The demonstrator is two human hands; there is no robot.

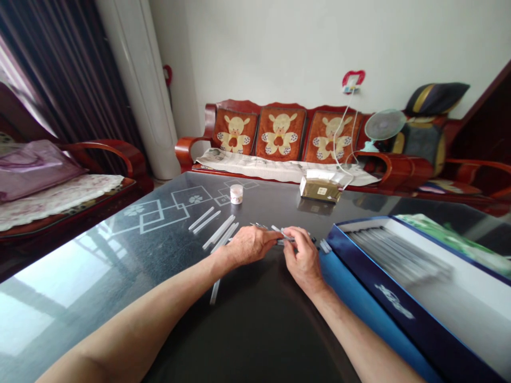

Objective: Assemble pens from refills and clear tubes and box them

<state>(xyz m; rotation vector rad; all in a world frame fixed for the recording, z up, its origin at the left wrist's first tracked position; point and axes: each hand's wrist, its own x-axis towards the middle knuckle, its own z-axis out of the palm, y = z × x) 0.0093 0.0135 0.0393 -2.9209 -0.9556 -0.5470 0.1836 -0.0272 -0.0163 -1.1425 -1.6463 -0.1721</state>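
My left hand (pixel 253 243) and my right hand (pixel 302 252) are close together above the dark glossy table (pixel 255 319). Both have their fingers closed around small grey and clear pieces (pixel 284 234) between them, too small to name. Several translucent white sticks (pixel 219 232) lie on the table to the left, some partly behind my left hand and forearm. Further small clear pieces (pixel 325 246) rest just right of my right hand, by the blue box. Other small dark parts behind my fingers are partly hidden.
On the right, an open blue box (pixel 393 300) holds a row of grey-clear sticks (pixel 393 250). Further back stand a small white jar (pixel 236 194) and a tissue pack (pixel 320 189). A green-white packet (pixel 459 242) lies behind the box.
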